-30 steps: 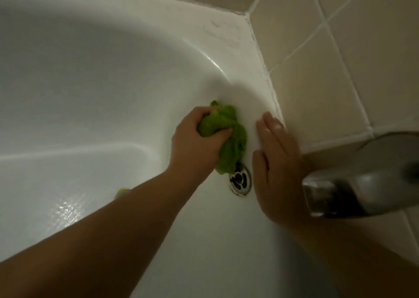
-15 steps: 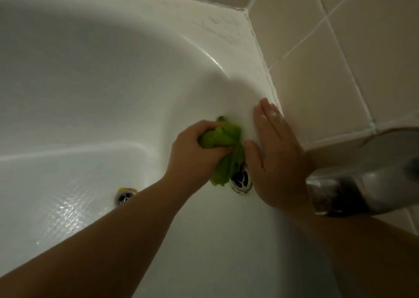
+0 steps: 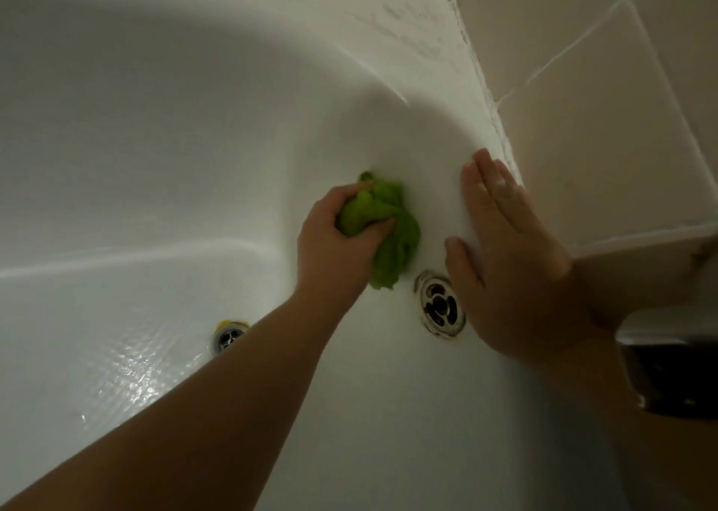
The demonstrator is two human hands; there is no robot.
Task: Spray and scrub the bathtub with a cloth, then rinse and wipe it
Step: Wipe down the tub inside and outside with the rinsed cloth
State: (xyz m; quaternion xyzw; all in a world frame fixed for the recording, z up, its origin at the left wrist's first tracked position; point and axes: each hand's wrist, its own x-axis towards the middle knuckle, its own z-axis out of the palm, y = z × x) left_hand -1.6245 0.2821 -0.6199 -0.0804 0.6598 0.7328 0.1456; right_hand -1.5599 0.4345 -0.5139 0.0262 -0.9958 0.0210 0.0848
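Note:
My left hand [image 3: 338, 250] grips a bunched green cloth [image 3: 392, 234] and presses it against the end wall of the white bathtub [image 3: 194, 122], just up and left of the round metal overflow fitting [image 3: 441, 308]. To the right of the cloth, my right hand [image 3: 509, 261] lies flat on the tub wall with straight fingers pointing up toward the rim. The two hands are a short gap apart. Part of the cloth hangs below my left fist.
The floor drain [image 3: 229, 335] with a yellow ring sits at the tub bottom, where the surface is wet and shiny. A chrome faucet spout [image 3: 672, 366] juts in at the right edge. Beige tiled walls [image 3: 602, 122] meet the tub rim at the corner.
My left hand has slid the cloth left and slightly up, uncovering the overflow fitting. My right hand has stayed flat on the tub wall.

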